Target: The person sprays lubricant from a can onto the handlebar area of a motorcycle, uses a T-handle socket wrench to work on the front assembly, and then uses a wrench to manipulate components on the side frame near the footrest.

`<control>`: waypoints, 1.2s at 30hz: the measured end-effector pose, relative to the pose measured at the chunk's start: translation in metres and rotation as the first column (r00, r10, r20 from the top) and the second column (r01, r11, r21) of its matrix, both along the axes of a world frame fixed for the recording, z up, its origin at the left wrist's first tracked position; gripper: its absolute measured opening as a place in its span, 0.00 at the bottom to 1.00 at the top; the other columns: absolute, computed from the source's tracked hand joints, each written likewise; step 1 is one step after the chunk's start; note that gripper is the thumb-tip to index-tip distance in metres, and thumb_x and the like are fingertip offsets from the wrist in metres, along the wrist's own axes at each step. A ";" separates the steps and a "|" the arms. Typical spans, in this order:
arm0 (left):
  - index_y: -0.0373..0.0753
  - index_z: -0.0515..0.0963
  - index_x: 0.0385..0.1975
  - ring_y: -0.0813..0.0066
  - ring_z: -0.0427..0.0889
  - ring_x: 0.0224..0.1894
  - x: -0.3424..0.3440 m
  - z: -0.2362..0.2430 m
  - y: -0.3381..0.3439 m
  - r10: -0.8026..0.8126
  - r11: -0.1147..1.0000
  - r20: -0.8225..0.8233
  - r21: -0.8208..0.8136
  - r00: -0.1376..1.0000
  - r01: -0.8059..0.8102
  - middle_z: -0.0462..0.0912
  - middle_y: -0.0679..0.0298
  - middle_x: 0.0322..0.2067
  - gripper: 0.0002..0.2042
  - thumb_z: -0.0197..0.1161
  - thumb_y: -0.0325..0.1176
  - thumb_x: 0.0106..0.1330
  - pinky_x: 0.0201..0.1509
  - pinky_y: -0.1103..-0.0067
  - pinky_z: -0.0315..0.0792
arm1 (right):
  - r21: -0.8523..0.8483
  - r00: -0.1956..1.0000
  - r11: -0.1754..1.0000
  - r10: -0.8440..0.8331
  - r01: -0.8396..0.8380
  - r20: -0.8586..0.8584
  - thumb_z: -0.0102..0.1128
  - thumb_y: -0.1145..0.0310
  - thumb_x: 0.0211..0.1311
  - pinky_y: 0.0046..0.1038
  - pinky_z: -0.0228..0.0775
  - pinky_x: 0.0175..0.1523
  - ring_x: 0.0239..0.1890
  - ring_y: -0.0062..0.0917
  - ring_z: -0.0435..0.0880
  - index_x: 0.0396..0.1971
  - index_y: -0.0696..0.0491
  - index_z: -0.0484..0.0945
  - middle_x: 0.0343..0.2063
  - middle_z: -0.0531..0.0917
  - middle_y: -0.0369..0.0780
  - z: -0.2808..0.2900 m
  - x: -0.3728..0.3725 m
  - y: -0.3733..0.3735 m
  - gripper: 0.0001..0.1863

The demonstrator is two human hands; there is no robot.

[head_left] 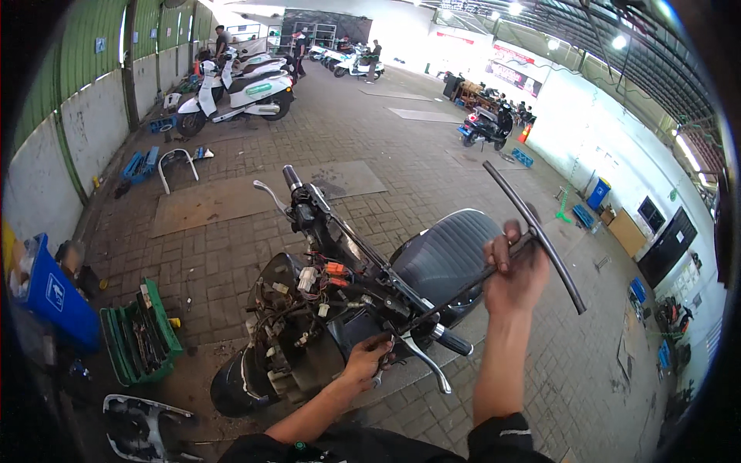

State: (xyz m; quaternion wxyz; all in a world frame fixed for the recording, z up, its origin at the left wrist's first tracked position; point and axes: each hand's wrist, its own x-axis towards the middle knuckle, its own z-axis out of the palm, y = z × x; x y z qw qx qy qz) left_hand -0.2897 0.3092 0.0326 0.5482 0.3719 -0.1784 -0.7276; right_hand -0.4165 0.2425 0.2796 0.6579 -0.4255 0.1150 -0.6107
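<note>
A stripped black scooter stands in front of me with its front wiring exposed and its handlebar bare. My right hand grips the crossbar end of a long black T-handle wrench, raised above the ribbed seat. The wrench shaft slants down-left to the handlebar clamp near the right grip. My left hand rests there, fingers closed around the shaft's lower end beside the brake lever.
A green open toolbox and a blue bin sit at the left. A loose body panel lies at bottom left. White scooters and people stand far back; another scooter is parked right.
</note>
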 end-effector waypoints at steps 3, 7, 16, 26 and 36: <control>0.35 0.70 0.39 0.78 0.71 0.28 -0.003 0.011 0.004 0.007 1.000 0.054 0.014 0.999 -0.008 0.72 0.68 0.30 0.13 0.56 0.30 0.55 0.24 0.84 0.63 | -0.430 0.864 0.751 -0.463 0.500 0.197 0.39 0.42 0.53 0.20 0.55 0.29 0.24 0.21 0.64 0.43 0.59 0.66 0.30 0.70 0.40 -0.013 0.014 0.013 0.33; 0.35 0.70 0.39 0.78 0.71 0.29 -0.001 0.004 0.004 0.008 1.000 0.006 -0.007 1.000 -0.007 0.72 0.68 0.31 0.13 0.56 0.31 0.55 0.25 0.84 0.64 | -0.229 0.810 0.777 -0.557 0.587 0.185 0.37 0.40 0.52 0.22 0.54 0.27 0.21 0.20 0.62 0.40 0.57 0.67 0.22 0.71 0.37 -0.007 0.031 0.022 0.33; 0.36 0.69 0.41 0.79 0.72 0.29 0.000 0.018 0.007 -0.024 0.999 0.064 0.050 0.998 0.020 0.73 0.67 0.31 0.14 0.56 0.32 0.56 0.26 0.83 0.65 | -0.114 0.788 0.801 0.536 -0.588 -0.303 0.34 0.49 0.59 0.15 0.44 0.09 0.02 0.11 0.49 0.07 0.51 0.61 0.05 0.58 0.30 0.019 -0.025 -0.012 0.27; 0.36 0.68 0.43 0.80 0.72 0.28 -0.004 0.003 0.003 0.013 1.000 0.004 -0.004 1.000 -0.013 0.73 0.68 0.30 0.16 0.57 0.32 0.55 0.25 0.84 0.65 | -0.350 0.931 0.864 -0.313 0.362 0.189 0.36 0.50 0.57 0.23 0.54 0.28 0.22 0.22 0.63 0.39 0.53 0.67 0.26 0.70 0.39 -0.010 0.014 0.013 0.22; 0.35 0.69 0.41 0.80 0.71 0.27 -0.003 0.009 0.003 0.027 1.000 0.035 0.011 0.999 -0.027 0.73 0.67 0.30 0.14 0.55 0.31 0.55 0.24 0.84 0.64 | -0.158 0.864 0.862 0.437 -0.481 -0.248 0.37 0.55 0.59 0.15 0.44 0.11 0.03 0.12 0.49 0.22 0.52 0.67 0.04 0.55 0.29 0.013 -0.016 -0.012 0.17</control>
